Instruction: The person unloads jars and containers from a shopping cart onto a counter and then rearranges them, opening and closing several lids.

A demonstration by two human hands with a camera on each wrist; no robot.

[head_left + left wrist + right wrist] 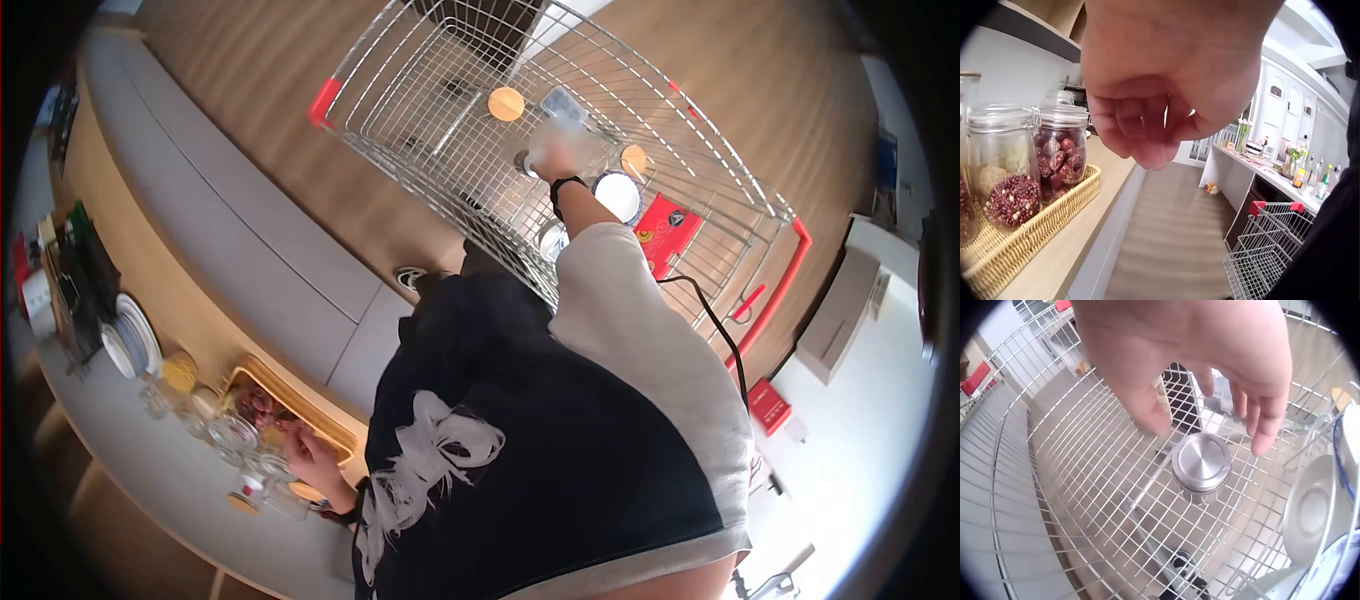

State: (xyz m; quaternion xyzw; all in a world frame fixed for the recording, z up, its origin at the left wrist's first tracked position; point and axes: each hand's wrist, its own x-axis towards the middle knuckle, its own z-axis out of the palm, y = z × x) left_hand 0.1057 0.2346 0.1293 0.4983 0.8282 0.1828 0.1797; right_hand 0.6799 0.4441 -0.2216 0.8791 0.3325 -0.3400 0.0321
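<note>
Inside the wire shopping cart (420, 165), my right hand (1204, 369) reaches down with fingers spread. Just beneath its fingertips stands a small jar with a round metal lid (1202, 461); a gap shows between the lid and the fingers. My left hand (1166, 81) hangs beside the counter, fingers loosely curled and holding nothing. Close to it is a wicker basket (1041, 250) holding clip-top glass jars. One jar (1060, 156) has dark red dried pieces in it, another jar (1013, 194) purple-red grains at the bottom.
The cart also carries a white bowl (618, 197), a red box (668, 232), a clear container (563, 105) and a round wooden lid (506, 104). Stacked plates (132, 338) stand farther along the counter (150, 420). A white table (860, 430) is on the right.
</note>
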